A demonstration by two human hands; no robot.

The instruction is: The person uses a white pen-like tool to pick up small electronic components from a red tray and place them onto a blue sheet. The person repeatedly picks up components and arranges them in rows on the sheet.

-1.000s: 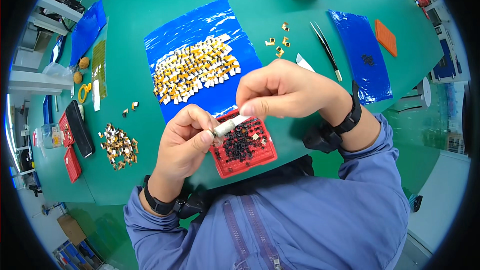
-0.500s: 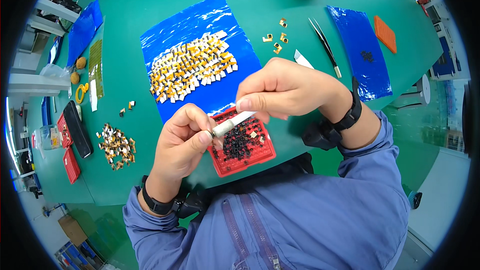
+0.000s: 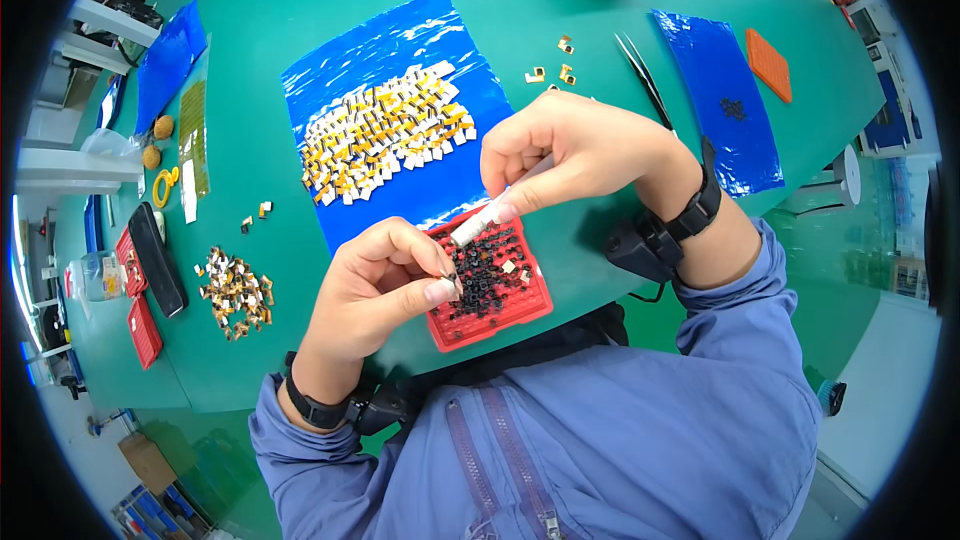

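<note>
Left hand (image 3: 385, 285): thumb and forefinger pinched together on a tiny dark part (image 3: 456, 285), held just above the red tray (image 3: 535, 302). Right hand (image 3: 580, 152): fingers clamped on a small white tube (image 3: 475, 225), tilted with its lower end pointing down toward the left hand's fingertips, over the tray's upper left corner. Red tray: square, on the green table (image 3: 300, 0) directly in front of the person, its middle filled with small black parts. Blue plastic sheet (image 3: 370, 50): just beyond the tray, carrying a spread heap of white-and-yellow pieces (image 3: 385, 135). Smaller pile of like pieces (image 3: 235, 290): to the left on the table, well apart from the tray. Tweezers (image 3: 645, 80): right of the blue sheet, beyond the right hand. Second blue sheet (image 3: 725, 105): farther right, with a few dark bits on it. Black wristbands on both wrists.
</note>
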